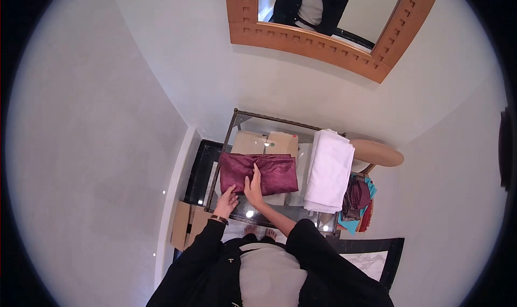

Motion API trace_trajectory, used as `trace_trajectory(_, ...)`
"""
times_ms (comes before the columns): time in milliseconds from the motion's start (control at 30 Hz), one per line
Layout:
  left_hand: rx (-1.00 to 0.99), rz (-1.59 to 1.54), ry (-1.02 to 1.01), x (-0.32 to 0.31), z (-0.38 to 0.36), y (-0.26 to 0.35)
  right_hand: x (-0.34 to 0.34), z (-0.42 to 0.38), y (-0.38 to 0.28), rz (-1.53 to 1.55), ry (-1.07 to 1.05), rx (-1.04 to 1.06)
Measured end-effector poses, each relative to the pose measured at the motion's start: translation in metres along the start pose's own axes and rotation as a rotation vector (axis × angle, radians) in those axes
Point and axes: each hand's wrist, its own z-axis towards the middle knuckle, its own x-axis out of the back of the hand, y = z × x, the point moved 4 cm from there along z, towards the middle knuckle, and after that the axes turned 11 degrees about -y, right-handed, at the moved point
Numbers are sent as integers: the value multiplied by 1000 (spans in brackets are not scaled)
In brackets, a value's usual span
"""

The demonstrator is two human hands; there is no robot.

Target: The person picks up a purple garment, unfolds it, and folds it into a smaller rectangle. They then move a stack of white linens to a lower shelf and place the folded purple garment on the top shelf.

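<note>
A folded, shiny maroon cloth [277,175] lies on the glass-topped table [240,213], with a puckered crease near its middle. My right hand [253,187] rests on the cloth, its fingers stretched out toward the far side and the thumb apart. At the near left edge of the cloth is my left hand [226,203], with its fingers loosely bent and apart; it seems to touch the edge without gripping it. To the right of the maroon cloth, a folded white cloth [329,169] lies lengthwise on the table.
Cardboard boxes [283,140] show through the glass. Right of the table, a chair with a rounded wooden back [379,152] carries a pile of coloured fabrics [358,199]. Another cardboard box [181,224] stands on the floor at left. A wood-framed mirror [307,40] hangs on the wall.
</note>
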Motion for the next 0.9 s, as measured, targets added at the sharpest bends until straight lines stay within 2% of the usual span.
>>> trace_trajectory(67, -79, 76, -95, -19, -3, 6, 6, 0, 12, 146, -80, -60)
trace_trajectory(100, -182, 164, -24, -28, 1, 5, 6, -1, 24, 229, -29, -13)
trace_trajectory(200, -821, 620, -19, -62, 0, -1, 18, 8, 47, 653, -75, -142)
trace_trajectory(267, -844, 1032, -156, -101, -22, -4, 49, 9, 35, 883, -26, -306)
trace_trajectory(300, -964, 1201, -226, -124, -38, -5, 67, 10, 41, 769, -22, -261)
trace_trajectory(333, -994, 1321, -328, -141, -48, -9, 86, 7, 46, 654, -15, -219)
trace_trajectory(367, -1083, 1482, -449, -159, -56, -11, 104, 0, 58, 710, 61, -360)
trace_trajectory(400, -1171, 1641, -573, -173, -62, -17, 122, -2, 56, 814, 109, -392)
trace_trajectory(433, -1171, 1778, -587, -180, -63, -27, 140, -5, 54, 917, 162, -422)
trace_trajectory(467, -1169, 1915, -599, -185, -63, -40, 157, -1, 40, 1067, 185, -340)
trace_trajectory(500, -1163, 2053, -610, -187, -63, -52, 171, -3, 11, 1140, 144, -380)
trace_trajectory(600, -1146, 2192, -556, -178, -51, -73, 187, -12, 38, 766, 116, -570)
trace_trajectory(633, -1170, 2154, -584, -173, -45, -77, 194, -11, 18, 483, 91, -485)
trace_trajectory(733, -1163, 1986, -588, -158, -27, -78, 187, -18, 32, -229, 87, -385)
trace_trajectory(767, -1180, 1948, -587, -156, -27, -74, 183, -15, 37, -242, 139, -225)
trace_trajectory(867, -1192, 1982, -319, -152, -28, -65, 175, -6, 23, -332, 220, -277)
trace_trajectory(900, -1147, 1960, -293, -151, -26, -63, 173, -6, 22, -426, 206, -268)
